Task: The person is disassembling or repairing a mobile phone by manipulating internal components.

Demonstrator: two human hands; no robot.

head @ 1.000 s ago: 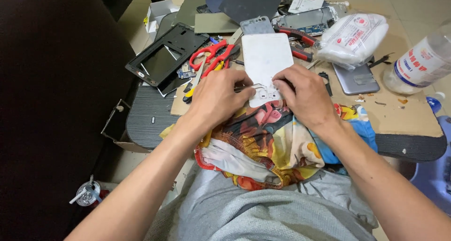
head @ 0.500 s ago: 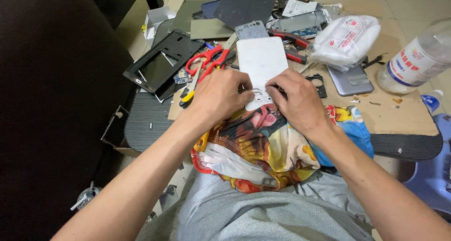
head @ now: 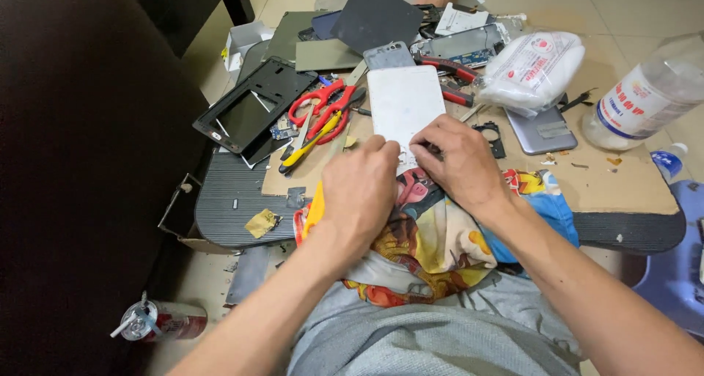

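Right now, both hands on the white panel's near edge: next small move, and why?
Probably keep the left hand pinning the white panel while the right hand works along the near edge. Both hands already sit at that edge, and the panel lies flat on the cardboard.

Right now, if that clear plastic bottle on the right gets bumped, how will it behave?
The clear plastic bottle lies on its side, so it would probably roll rather than tip. It looks mostly empty, so likely light and easily shoved. Its labelled wall looks thin and smooth, so perhaps squashy and a bit slippery.
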